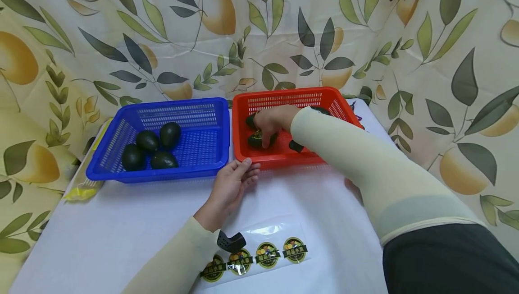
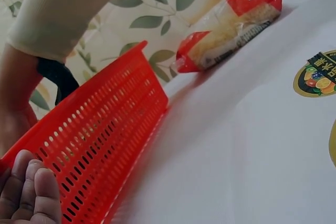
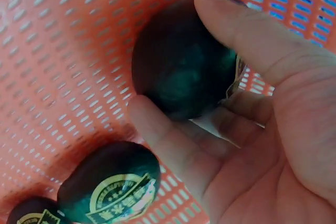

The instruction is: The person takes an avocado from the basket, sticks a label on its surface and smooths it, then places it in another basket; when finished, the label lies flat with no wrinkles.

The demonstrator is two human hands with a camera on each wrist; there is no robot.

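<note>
R hand (image 1: 272,123) is inside the red plastic basket (image 1: 284,163), holding an avocado (image 3: 176,59). Per R wrist cam: avocado sits btwn thumb & fingers, thumb along its upper R edge, index fingertip at its lower edge, other fingers curled beyond, lower R. Label edge shows on its side nearest the palm. Can't tell if it touches the basket floor.

2 more labelled avocados, a bigger-looking one (image 3: 107,182) & a partly cut-off one (image 3: 32,211), lie lower L in same view, just beside each other, apart from the fingers.

L hand (image 1: 232,183) at the red basket's front L corner, thumb by the rim, other fingers loosely bent vs. the outer wall; no avocado in it.

Blue plastic basket (image 1: 158,176) stands just L of the red one, w/ 4 avocados (image 1: 147,141) grouped twd its L side. Both on the white desk (image 1: 134,226). Nearer the person, a clear sheet w/ round fruit stickers (image 1: 267,254), partly behind L forearm. Yellow pkg (image 1: 83,190) L of blue basket; red-ended clear bag (image 2: 231,30) nr red basket. Leaf-&-fruit print cloth (image 1: 219,14) behind.
</note>
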